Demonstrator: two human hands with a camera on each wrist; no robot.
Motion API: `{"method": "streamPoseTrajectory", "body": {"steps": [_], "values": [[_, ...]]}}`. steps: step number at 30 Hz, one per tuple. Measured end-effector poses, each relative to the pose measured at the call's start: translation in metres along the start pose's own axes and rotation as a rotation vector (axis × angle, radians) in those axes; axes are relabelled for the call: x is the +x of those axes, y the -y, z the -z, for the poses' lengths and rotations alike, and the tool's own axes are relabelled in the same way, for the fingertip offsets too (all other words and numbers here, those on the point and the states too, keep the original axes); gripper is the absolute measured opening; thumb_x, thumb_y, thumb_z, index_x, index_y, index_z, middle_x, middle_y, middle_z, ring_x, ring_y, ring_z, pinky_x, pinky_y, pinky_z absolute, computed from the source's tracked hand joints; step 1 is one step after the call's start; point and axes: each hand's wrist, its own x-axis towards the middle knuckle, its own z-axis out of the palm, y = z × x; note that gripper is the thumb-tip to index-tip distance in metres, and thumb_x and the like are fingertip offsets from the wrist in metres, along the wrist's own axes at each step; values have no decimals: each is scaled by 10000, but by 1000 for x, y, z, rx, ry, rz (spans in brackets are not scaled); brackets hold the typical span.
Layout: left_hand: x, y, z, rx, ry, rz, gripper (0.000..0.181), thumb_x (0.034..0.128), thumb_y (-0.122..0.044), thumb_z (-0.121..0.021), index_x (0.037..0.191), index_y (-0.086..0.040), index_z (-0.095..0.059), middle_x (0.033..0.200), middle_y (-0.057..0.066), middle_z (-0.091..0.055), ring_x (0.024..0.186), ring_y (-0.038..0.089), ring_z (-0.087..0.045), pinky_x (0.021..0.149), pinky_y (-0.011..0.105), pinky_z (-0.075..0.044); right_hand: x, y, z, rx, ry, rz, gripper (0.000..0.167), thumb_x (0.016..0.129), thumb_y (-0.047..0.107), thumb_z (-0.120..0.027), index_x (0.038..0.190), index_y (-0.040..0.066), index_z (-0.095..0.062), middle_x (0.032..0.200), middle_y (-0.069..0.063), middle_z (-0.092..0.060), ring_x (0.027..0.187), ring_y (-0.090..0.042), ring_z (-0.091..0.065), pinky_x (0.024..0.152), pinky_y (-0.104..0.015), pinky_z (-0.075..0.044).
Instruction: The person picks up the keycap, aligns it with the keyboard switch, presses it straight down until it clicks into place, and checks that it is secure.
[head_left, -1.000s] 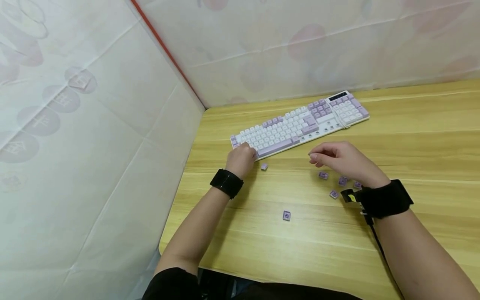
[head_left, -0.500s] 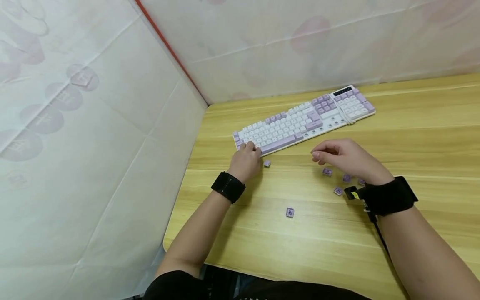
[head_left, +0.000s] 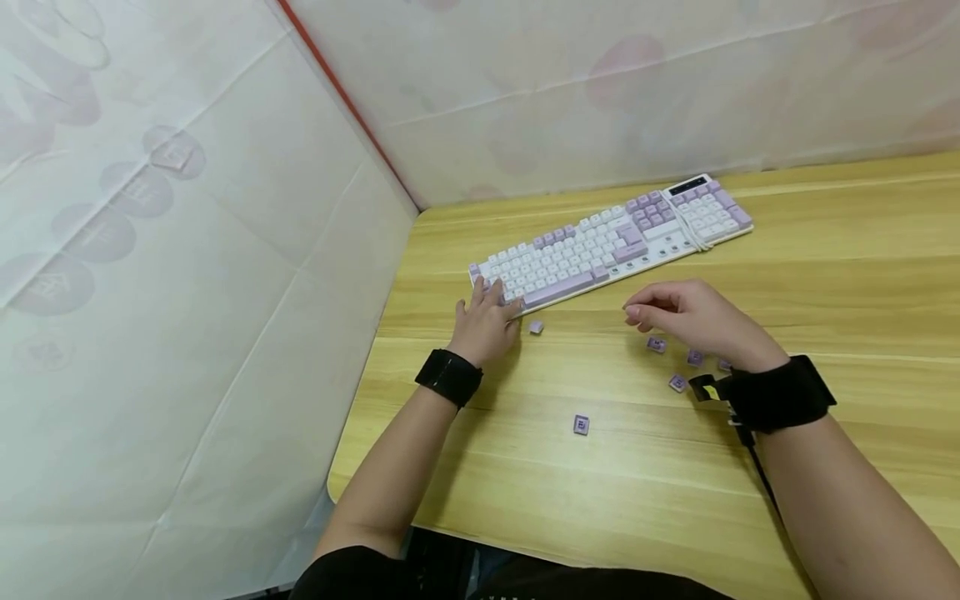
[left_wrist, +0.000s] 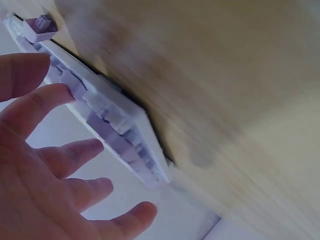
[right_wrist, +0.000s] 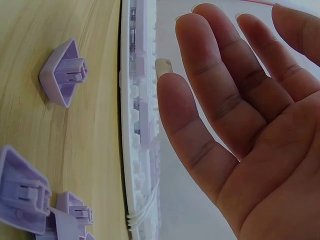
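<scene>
A white and purple keyboard point(head_left: 572, 257) lies at a slant on the wooden table. At its near left corner is my left hand point(head_left: 482, 327), with its fingers spread over the edge keys. In the left wrist view one fingertip appears to touch a purple keycap point(left_wrist: 73, 83) on the keyboard; no loose thing shows in that hand. My right hand point(head_left: 686, 321) hovers in front of the keyboard, fingers loosely bent, holding nothing in the right wrist view. Beside the left hand lies a loose purple keycap point(head_left: 536, 327). Upturned purple keycaps point(head_left: 656, 344) lie near and below the right hand.
Another upturned keycap point(head_left: 581, 425) lies nearer the table's front edge. Bare switches point(head_left: 660, 254) show along part of the keyboard's near row. A white cable point(head_left: 686, 225) is wrapped round its right part. Pale printed sheets point(head_left: 247, 250) hang at the left and back.
My left hand's fingers have uncurled and spread at the keyboard's corner. The right hand has stayed nearly still. The head view has shifted slightly.
</scene>
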Motion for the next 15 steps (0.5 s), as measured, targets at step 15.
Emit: {"method": "streamPoseTrajectory", "body": {"steps": [15], "values": [[0,-14,6,38,-91,11,283,987,-326,-547,1172,-235,-740,1269,126,-568,1305,350,-415,974,527,-446,-7,4,3,11,-15,72,396,1010,420,-522,1191,105,-679,1105,-106,-711,982,-214,-679,847,-362,-552]]}}
